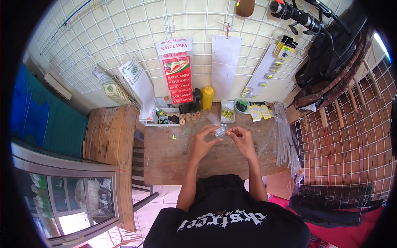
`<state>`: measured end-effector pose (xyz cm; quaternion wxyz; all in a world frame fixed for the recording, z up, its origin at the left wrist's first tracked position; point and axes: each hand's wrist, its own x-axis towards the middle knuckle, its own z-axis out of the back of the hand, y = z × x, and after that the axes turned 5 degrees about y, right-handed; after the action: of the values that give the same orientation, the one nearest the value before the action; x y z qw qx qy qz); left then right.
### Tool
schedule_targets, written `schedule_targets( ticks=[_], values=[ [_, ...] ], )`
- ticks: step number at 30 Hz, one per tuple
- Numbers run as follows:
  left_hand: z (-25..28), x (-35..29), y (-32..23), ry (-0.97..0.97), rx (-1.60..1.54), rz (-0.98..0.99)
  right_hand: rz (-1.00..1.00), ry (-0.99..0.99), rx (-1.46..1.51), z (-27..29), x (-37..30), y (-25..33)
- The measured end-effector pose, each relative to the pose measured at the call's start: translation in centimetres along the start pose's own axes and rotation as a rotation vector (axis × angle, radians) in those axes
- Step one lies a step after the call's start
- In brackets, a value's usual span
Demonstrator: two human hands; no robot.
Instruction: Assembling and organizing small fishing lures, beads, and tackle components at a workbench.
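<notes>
Over the middle of the wooden table (165, 157), my left hand (202, 141) grips a small clear plastic bag (221, 130) by its left side. My right hand (243, 141) pinches a tiny yellow piece (227, 133) at the bag's right edge; whether it is inside the bag I cannot tell. Just beyond the hands stands a white tray (227, 121) with many small yellow-and-dark pieces in it. To the left, a few similar yellow pieces (174, 137) lie loose on the wood.
Behind are a white compartment box (159, 123), wooden spools (188, 117), a yellow squeeze bottle (207, 99), a round tub (241, 106) and yellow-white cards (260, 112). Long clear plastic sleeves (285, 140) hang at the right edge. A white wire grid (136, 25) holds packets and a fishing reel (304, 18).
</notes>
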<state>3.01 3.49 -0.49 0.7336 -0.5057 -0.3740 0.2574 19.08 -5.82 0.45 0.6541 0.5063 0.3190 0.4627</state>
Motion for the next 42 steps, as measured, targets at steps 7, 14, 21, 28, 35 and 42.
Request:
schedule_targets(
  ticks=[7, 14, 21, 28, 35, 42],
  values=[
    [-0.2, 0.1, -0.4, 0.148, -0.039, -0.092, -0.072, 0.173, 0.126, 0.0, -0.1, 0.9],
    [-0.5, -0.2, 0.2, 0.151, -0.094, -0.08, -0.135, 0.255, 0.258, 0.5, -0.5, 0.3],
    [-0.9, -0.3, 0.6, 0.083, -0.181, -0.104, -0.186, 0.218, 0.344, 0.3, -0.6, 1.0],
    [-1.0, -0.9, 1.3, 0.015, -0.383, 0.081, -0.102, 0.087, 0.38, 0.0, -0.8, 1.3],
    [-1.2, -0.9, 0.1, 0.055, -0.494, 0.215, -0.082, 0.093, 0.336, 0.2, -1.0, 2.3],
    [-1.4, -0.7, -0.2, 0.025, -0.625, 0.241, -0.073, 0.123, 0.32, -0.1, -1.2, 2.7]
  ],
)
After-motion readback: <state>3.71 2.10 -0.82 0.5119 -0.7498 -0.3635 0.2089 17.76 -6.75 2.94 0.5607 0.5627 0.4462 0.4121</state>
